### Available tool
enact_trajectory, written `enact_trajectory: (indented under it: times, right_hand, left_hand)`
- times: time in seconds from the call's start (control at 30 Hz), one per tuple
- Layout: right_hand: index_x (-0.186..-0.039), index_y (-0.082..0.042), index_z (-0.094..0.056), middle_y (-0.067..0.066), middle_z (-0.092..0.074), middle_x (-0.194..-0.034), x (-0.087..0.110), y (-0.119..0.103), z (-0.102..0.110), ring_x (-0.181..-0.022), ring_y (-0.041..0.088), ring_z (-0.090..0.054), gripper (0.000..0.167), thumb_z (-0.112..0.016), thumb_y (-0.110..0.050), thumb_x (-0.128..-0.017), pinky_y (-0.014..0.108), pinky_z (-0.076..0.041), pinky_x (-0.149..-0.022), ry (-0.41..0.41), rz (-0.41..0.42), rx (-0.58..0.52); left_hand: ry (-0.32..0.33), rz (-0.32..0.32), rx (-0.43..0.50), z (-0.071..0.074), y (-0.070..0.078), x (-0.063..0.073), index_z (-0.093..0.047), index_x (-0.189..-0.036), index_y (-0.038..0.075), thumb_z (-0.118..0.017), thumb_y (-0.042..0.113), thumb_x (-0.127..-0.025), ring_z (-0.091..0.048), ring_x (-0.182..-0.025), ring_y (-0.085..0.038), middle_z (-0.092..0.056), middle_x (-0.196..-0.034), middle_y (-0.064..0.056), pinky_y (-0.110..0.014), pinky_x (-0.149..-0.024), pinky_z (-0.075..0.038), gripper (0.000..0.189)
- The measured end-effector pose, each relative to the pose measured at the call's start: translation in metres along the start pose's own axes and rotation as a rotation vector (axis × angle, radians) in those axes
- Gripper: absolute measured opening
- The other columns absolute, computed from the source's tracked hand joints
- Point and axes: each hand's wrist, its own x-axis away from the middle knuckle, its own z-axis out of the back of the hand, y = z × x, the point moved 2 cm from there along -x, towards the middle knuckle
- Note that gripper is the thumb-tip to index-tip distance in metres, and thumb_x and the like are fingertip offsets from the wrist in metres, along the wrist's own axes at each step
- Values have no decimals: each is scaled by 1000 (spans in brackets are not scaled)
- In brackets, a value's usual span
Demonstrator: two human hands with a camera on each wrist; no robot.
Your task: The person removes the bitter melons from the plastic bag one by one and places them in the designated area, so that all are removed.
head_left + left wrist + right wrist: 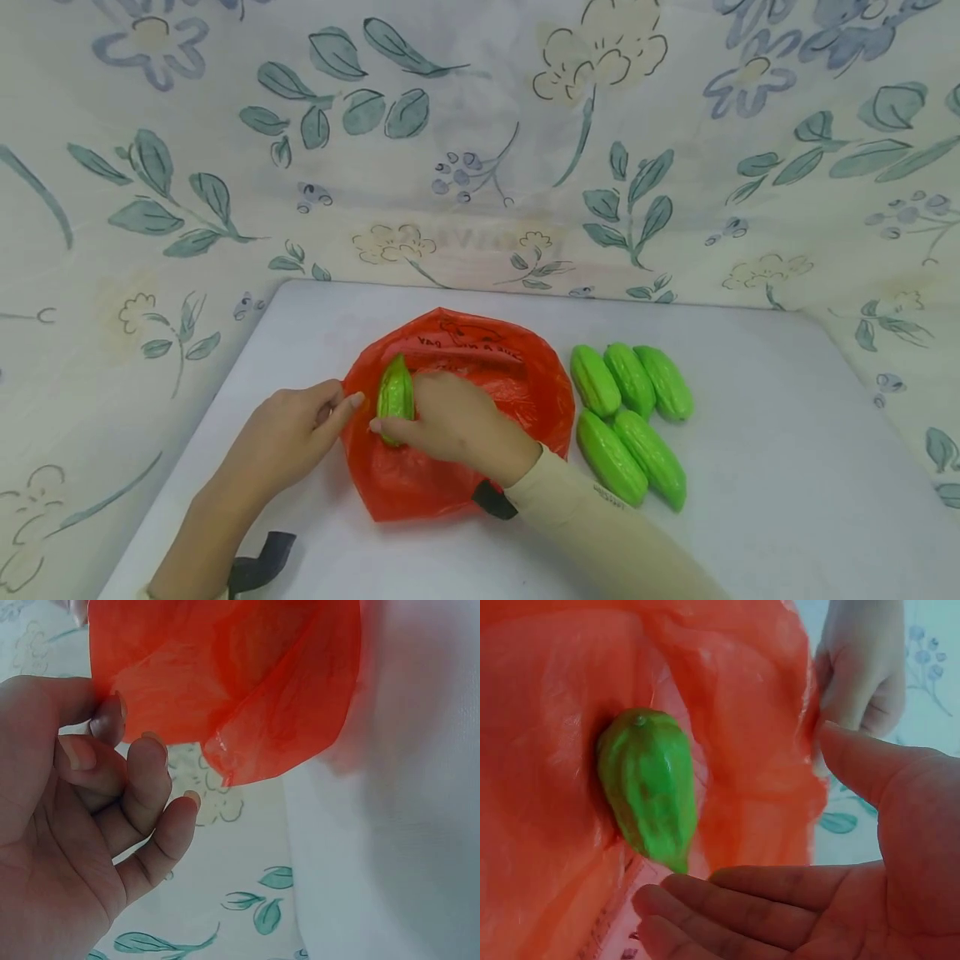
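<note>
A red plastic bag (465,487) lies with its mouth spread wide on the white table, dark print on its far inner wall. My left hand (288,433) pinches the bag's left rim between thumb and index finger; the other fingers are loosely curled in the left wrist view. Inside the bag is a green bitter melon (649,784), ridged and pointed at one end. My right hand (461,421) reaches into the bag beside it. In the right wrist view its fingers (757,900) are straight and the thumb is spread; the melon's tip is close to the fingertips.
Several more bitter melons (651,458) lie in two rows on the table (787,450), right of the bag. Behind the table hangs a floral cloth (480,125). Dark straps (262,562) are around the wrists.
</note>
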Motion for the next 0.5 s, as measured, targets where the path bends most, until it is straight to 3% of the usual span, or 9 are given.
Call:
enact_trajectory:
  times: [0.27,0.5]
  right_hand:
    - [-84,-17,-63,-3,-56,-62,-19,3,-7,-58,11,-55,41,-68,-55,-98,23,-44,-53,-55,-149,27]
    - [-83,-19,-62,-3,-56,-64,-27,5,-20,-60,11,-54,40,-68,-55,-98,25,-44,-55,-42,-182,72]
  left_hand:
    - [-6,1,7,1,0,-1,-54,-87,15,-63,33,-104,-46,-60,-16,-45,-61,2,-28,-55,-40,27]
    - [4,-6,5,2,1,0,-53,-85,15,-63,32,-105,-46,-60,-16,-45,-61,2,-28,-55,-39,27]
